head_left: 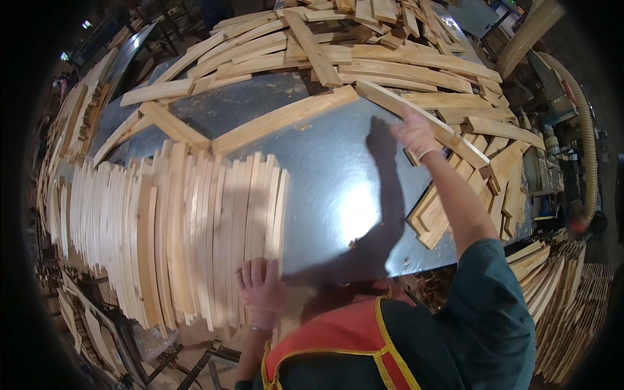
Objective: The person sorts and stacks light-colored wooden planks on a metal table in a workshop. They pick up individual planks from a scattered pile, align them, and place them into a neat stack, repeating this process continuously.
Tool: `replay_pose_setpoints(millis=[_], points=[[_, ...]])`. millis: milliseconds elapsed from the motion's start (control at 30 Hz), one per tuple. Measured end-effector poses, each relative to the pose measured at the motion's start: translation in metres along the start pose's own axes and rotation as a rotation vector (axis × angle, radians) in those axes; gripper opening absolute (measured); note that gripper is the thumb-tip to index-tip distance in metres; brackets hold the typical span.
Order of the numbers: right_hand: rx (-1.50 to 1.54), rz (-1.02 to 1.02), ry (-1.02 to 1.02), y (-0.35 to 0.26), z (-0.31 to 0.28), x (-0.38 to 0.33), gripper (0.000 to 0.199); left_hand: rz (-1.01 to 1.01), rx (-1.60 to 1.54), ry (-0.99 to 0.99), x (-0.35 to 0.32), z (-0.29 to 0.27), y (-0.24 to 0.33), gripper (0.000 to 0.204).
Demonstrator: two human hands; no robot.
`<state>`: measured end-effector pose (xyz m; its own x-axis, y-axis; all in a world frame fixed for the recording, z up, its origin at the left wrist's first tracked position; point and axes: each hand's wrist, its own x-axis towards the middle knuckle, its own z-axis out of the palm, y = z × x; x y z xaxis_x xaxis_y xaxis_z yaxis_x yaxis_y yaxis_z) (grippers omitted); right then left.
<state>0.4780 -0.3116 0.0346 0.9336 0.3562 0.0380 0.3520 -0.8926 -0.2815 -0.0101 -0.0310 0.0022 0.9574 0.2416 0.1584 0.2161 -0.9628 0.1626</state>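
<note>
Nearest, the left grip [262,286] lies with bent fingers over the near end of the slat row [214,214], by its right edge, probably to steady it; whether it pinches any slat, I cannot tell. Those slats lie packed side by side, which likely lets each one brace its neighbour. Beyond, on the shiny surface [325,169], the right grip [416,133] is curled about the slanting board [465,148], roughly midway along, perhaps for balance, with lengths jutting out both ways. Its far end comes close to a long curved board [286,120]; contact is unclear. Farthest, a loose pile [409,65] lies crisscrossed, seemingly unsorted.
</note>
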Motion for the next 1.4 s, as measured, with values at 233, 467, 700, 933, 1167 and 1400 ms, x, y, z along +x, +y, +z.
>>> replay_pose_setpoints(millis=[233, 467, 700, 933, 1167, 1400], points=[[-0.295, 0.180, -0.331, 0.078, 0.004, 0.061, 0.055, 0.022, 0.036, 0.049, 0.022, -0.006, 0.004, 0.029], [0.777, 0.367, -0.447, 0.110, 0.062, -0.020, 0.034, 0.033, 0.042, -0.181, 0.005, -0.001, 0.019, 0.048], [1.200, 0.498, -0.296, 0.015, 0.087, -0.129, 0.026, 0.178, 0.002, -0.231, -0.048, 0.041, 0.050, 0.057], [1.097, 0.500, -0.396, -0.075, 0.120, -0.206, 0.029, -0.344, -0.693, -0.532, -0.041, -0.010, 0.036, 0.082], [1.302, 0.385, -0.879, -0.253, 0.130, -0.282, 0.032, -0.284, -0.750, 0.042, -0.031, -0.054, -0.006, 0.083], [1.583, 0.302, -1.338, -0.210, 0.108, -0.295, 0.067, -0.379, -0.750, -0.305, 0.019, -0.078, 0.003, 0.078]])
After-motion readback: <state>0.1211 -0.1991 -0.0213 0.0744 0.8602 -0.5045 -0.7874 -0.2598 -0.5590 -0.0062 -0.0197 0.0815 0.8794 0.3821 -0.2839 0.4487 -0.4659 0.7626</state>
